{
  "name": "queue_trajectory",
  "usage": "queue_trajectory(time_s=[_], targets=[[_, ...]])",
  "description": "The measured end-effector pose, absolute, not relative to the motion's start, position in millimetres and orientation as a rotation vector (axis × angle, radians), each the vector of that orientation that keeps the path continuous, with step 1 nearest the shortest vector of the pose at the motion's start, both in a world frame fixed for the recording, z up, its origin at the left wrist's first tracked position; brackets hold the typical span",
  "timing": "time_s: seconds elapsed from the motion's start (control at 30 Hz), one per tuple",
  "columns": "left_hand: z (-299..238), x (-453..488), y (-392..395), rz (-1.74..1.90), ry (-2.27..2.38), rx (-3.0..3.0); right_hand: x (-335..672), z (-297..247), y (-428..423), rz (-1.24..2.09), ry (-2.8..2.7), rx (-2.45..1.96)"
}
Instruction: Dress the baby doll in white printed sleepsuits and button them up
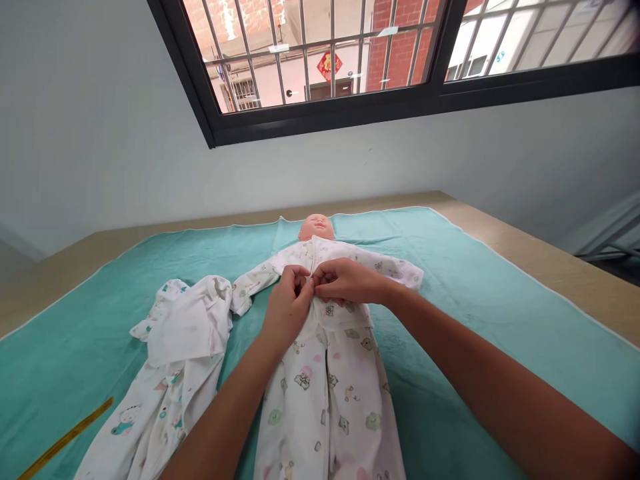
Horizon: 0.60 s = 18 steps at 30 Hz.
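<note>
While a doll (317,228) is lying inside a printed jacket (346,316), the left hand (287,309) and right hand (351,281) are pinching the jacket's front between fingers (327,270). White clothes (186,337) are lying beside the doll.

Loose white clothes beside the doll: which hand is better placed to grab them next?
Probably the left hand: it is nearer the loose clothes, which lie on its side. The right hand would likely have to cross the left arm. Both hands are at the printed shirt, though.
</note>
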<state>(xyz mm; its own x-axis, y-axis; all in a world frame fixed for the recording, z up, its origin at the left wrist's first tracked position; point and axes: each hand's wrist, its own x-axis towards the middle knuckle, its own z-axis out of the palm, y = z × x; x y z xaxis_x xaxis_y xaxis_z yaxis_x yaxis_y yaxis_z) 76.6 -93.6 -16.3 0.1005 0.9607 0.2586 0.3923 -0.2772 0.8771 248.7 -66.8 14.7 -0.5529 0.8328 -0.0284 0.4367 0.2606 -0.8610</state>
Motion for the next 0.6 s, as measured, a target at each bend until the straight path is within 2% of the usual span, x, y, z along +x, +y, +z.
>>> queue_trajectory(time_s=[0.6], targets=[[-17.5, 74.5, -94.9, 1.071, 1.208, 1.974, 245.8, 15.0, -65.5, 1.319, -1.942, -1.227]])
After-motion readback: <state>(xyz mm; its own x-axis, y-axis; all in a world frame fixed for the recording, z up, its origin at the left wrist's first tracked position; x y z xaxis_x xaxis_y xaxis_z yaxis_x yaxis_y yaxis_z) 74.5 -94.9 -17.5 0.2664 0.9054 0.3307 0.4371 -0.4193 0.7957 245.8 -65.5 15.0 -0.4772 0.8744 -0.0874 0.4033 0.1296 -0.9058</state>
